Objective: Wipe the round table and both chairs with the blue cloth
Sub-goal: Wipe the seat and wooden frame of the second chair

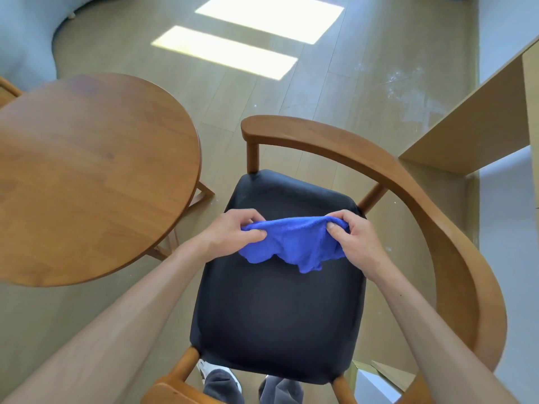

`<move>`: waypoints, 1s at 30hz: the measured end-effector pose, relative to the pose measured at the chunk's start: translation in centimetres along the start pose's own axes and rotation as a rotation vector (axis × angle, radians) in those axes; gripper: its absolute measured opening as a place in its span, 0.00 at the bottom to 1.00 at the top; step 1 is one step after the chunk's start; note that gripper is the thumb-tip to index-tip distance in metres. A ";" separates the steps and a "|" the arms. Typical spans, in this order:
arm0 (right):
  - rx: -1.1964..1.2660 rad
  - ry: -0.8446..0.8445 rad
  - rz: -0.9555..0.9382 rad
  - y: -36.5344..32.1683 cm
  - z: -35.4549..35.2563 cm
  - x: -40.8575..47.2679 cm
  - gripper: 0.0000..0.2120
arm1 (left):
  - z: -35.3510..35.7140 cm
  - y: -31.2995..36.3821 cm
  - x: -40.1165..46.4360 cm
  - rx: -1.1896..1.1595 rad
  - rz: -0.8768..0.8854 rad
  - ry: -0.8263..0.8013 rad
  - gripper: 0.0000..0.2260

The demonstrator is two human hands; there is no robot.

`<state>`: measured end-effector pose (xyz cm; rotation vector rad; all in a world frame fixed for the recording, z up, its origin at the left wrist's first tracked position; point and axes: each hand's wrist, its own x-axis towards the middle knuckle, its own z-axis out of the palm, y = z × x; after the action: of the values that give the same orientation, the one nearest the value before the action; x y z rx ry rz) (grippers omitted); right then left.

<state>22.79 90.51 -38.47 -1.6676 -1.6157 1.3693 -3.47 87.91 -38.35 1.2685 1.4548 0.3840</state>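
1. No text, label, brand, number or sign can be read anywhere in the view.
2. The blue cloth (pixel 294 243) carries no visible tag or print.
3. The round bench (pixel 87 176) shows only wood grain, with no markings.
4. The chair (pixel 379 170), both its wooden frame and its black seat, bears no lettering or logo.
5. The pale wooden furniture (pixel 481 126) at the right edge is plain.
6. The white shoe (pixel 205 371) under the seat shows no legible brand.
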 end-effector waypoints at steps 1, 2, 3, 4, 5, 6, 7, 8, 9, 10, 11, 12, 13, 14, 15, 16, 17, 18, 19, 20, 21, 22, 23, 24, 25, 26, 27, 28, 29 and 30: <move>0.007 -0.046 0.028 0.1 -0.1 -0.2 0.08 | -0.1 -0.2 -0.3 -0.016 -0.021 -0.051 0.02; 0.013 -0.092 0.061 0.3 -0.1 -0.4 0.08 | -0.2 -0.5 -0.5 -0.043 -0.046 -0.104 0.02; 0.016 -0.133 0.095 0.6 -0.1 -0.7 0.08 | -0.2 -0.8 -0.7 -0.068 -0.075 -0.149 0.03; 0.018 -0.167 0.126 0.9 0.0 -0.9 0.08 | -0.1 -1.1 -0.9 -0.083 -0.102 -0.183 0.03; 0.019 -0.194 0.151 1.3 0.2 -1.0 0.08 | 0.0 -1.4 -1.0 -0.086 -0.126 -0.205 0.04; 0.022 -0.217 0.169 1.6 0.4 -1.2 0.09 | 0.2 -1.8 -0.9 -0.081 -0.146 -0.218 0.04; 0.029 -0.231 0.183 1.9 0.6 -1.2 0.09 | 0.4 -2.1 -0.8 -0.068 -0.160 -0.221 0.04; 0.038 -0.237 0.191 2.2 0.9 -1.2 0.09 | 0.6 -2.5 -0.7 -0.048 -0.169 -0.214 0.04; 0.040 -0.237 0.189 2.4 1.1 -1.0 0.10 | 0.8 -2.8 -0.5 -0.018 -0.170 -0.192 0.04; 0.029 -0.233 0.175 2.7 1.4 -0.9 0.10 | 0.9 -3.1 -0.3 0.022 -0.164 -0.157 0.03; 0.009 -0.225 0.156 2.9 1.7 -0.6 0.11 | 1.1 -3.3 -0.1 0.070 -0.150 -0.115 0.02; -0.014 -0.217 0.138 3.1 1.9 -0.3 0.11 | 1.2 -3.5 0.1 0.114 -0.133 -0.074 0.02; -0.032 -0.213 0.124 3.3 2.2 0.0 0.12 | 1.3 -3.6 0.3 0.145 -0.119 -0.041 0.02; -0.044 -0.212 0.112 3.4 2.4 0.2 0.13 | 1.4 -3.6 0.5 0.167 -0.108 -0.016 0.02; -0.051 -0.211 0.100 3.4 2.5 0.4 0.13 | 1.4 -3.7 0.7 0.185 -0.099 0.004 0.03; -0.053 -0.211 0.089 3.4 2.6 0.6 0.14 | 1.3 -3.7 0.8 0.203 -0.090 0.015 0.03; -0.051 -0.217 0.079 3.5 2.4 0.8 0.14 | 1.1 -3.7 0.8 0.221 -0.083 0.011 0.03; -0.049 -0.235 0.069 3.5 2.3 0.9 0.15 | 0.9 -3.7 0.8 0.240 -0.076 -0.008 0.04; -0.053 -0.267 0.060 3.6 2.0 1.0 0.15 | 0.6 -3.6 0.8 0.262 -0.069 -0.039 0.04; -0.070 -0.306 0.056 3.7 1.8 0.9 0.16 | 0.5 -3.6 0.6 0.291 -0.060 -0.074 0.05; -0.105 -0.345 0.058 3.8 1.7 0.8 0.16 | 0.6 -3.7 0.5 0.327 -0.052 -0.103 0.05; -0.155 -0.381 0.060 4.1 1.7 0.5 0.16 | 1.0 -3.9 0.4 0.368 -0.047 -0.124 0.06; -0.214 -0.416 0.062 4.4 1.8 0.3 0.16 | 1.5 -4.3 0.2 0.408 -0.045 -0.139 0.06; -0.274 -0.451 0.067 4.9 2.0 -0.1 0.16 | 2.2 -4.7 0.1 0.438 -0.050 -0.152 0.06; -0.334 -0.489 0.076 5.3 2.4 -0.5 0.15 | 3.0 -5.3 -0.1 0.456 -0.059 -0.171 0.06; -0.388 -0.529 0.091 5.7 2.7 -0.8 0.15 | 3.9 -5.9 -0.3 0.471 -0.069 -0.201 0.05; -0.429 -0.572 0.111 6.2 2.9 -1.1 0.15 | 4.6 -6.6 -0.6 0.490 -0.079 -0.244 0.06; -0.450 -0.620 0.136 6.6 3.1 -1.3 0.15 | 5.2 -7.2 -0.8 0.505 -0.097 -0.297 0.07; -0.462 -0.672 0.167 7.1 3.3 -1.5 0.15 | 5.7 -7.8 -1.1 0.509 -0.124 -0.355 0.08; -0.473 -0.714 0.195 7.5 3.6 -1.6 0.14 | 6.0 -8.4 -1.2 0.504 -0.157 -0.407 0.09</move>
<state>23.61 86.21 -45.77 -1.7198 -2.3704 1.9480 -2.55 81.38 -46.38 1.5044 1.3217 -0.3557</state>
